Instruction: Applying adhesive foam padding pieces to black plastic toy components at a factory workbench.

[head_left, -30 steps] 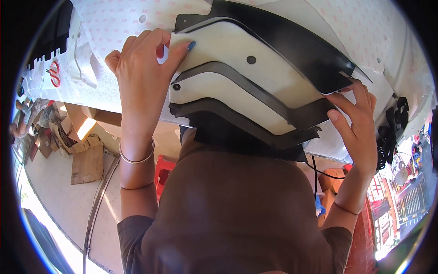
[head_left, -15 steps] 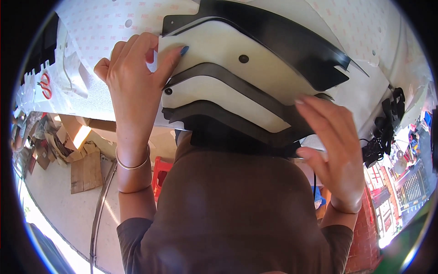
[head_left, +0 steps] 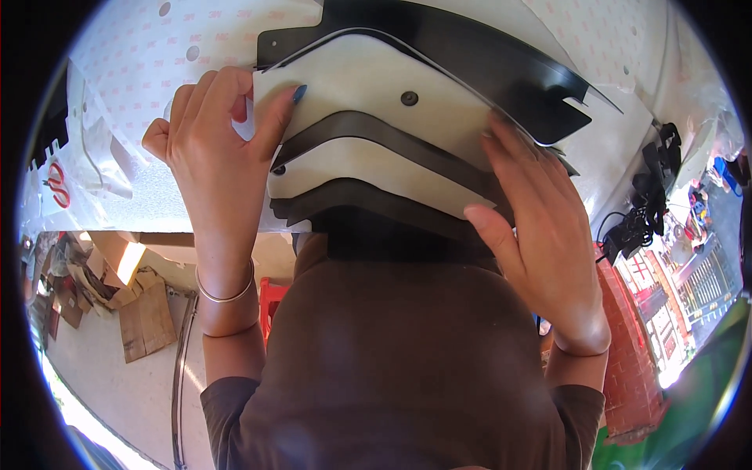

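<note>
A bent, off-white pad [head_left: 356, 74] with a small black round fastener [head_left: 409, 98] lies along a glossy black curved plastic panel [head_left: 462, 51]. My left hand [head_left: 215, 129] grips the pad's left end, thumb on top and the other fingers at its edge. Stretched out flat, the fingers of my right hand [head_left: 540, 204] rest on the right end of the stack, thumb spread apart. Closer to my body, a second off-white strip [head_left: 352, 160] shows between dark curved panels [head_left: 337, 200]. What lies under the stack is hidden.
The white table [head_left: 164, 188] carries printed backing film. Red-handled scissors [head_left: 57, 186] lie at the far left beside clear plastic bags. A bundle of black cables [head_left: 646, 192] hangs at the right edge. Torn cardboard [head_left: 146, 321] sits on the floor left; a red stool [head_left: 272, 298] stands behind me.
My right hand has come down and left onto the stack's right end. The panels and my left hand appear shifted slightly left in view, with the left grip kept.
</note>
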### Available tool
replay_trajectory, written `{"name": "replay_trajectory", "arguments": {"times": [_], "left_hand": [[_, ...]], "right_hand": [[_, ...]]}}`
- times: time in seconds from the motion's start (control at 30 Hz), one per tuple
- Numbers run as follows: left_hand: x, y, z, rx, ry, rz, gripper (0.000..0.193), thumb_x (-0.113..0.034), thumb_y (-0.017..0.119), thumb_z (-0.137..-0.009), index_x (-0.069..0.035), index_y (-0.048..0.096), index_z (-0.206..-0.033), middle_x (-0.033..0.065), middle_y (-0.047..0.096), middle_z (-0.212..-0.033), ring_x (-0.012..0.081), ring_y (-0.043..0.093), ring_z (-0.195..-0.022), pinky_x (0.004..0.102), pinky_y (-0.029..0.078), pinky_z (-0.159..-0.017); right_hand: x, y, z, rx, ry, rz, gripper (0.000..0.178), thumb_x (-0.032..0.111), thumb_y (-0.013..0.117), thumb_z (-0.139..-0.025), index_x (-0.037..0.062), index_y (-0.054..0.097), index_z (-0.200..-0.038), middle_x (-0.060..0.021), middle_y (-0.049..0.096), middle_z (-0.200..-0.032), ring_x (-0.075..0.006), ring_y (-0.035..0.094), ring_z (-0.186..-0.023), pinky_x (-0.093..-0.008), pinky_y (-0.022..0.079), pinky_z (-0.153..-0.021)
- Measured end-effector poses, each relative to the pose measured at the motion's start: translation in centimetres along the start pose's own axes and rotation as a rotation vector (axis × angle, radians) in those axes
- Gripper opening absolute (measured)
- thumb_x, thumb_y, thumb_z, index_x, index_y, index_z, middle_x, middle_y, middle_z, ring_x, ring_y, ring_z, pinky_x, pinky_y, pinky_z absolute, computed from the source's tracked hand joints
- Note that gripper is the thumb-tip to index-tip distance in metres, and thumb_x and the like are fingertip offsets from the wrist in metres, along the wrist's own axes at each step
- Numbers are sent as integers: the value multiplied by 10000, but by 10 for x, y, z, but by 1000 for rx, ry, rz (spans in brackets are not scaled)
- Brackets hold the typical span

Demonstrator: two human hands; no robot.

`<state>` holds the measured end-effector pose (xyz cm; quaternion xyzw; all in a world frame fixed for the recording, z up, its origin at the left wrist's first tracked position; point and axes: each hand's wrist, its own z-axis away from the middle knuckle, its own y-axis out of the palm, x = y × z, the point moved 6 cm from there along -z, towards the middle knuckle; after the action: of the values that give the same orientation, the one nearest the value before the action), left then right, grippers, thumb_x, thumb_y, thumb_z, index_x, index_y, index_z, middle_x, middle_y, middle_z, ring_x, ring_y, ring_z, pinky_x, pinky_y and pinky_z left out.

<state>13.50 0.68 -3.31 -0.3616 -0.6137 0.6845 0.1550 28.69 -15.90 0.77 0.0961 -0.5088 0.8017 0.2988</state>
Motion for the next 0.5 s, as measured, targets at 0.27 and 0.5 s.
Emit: {"name": "replay_trajectory", "arguments": {"times": [0.27,0.5], "left_hand": [[0,3,-1,12,31,27,277,-287,731,-757,-124,509,-728,-13,412,-664,168,451,-699,360,219,-712],[4,4,1,7,29,53,277,-282,741,-741,-130,509,-734,-17,421,-666,168,452,-704,363,218,-717]], "right_hand": [[7,1,-2,-25,74,-72,528,313,559,-907,-64,471,-1265,-220,466,-1340,-410,461,-1203,-429,361,-1010],[29,6,-21,-25,42,-88,530,302,547,-922,-60,440,-1294,-244,427,-1364,-422,426,-1237,-427,350,-1022]]}}
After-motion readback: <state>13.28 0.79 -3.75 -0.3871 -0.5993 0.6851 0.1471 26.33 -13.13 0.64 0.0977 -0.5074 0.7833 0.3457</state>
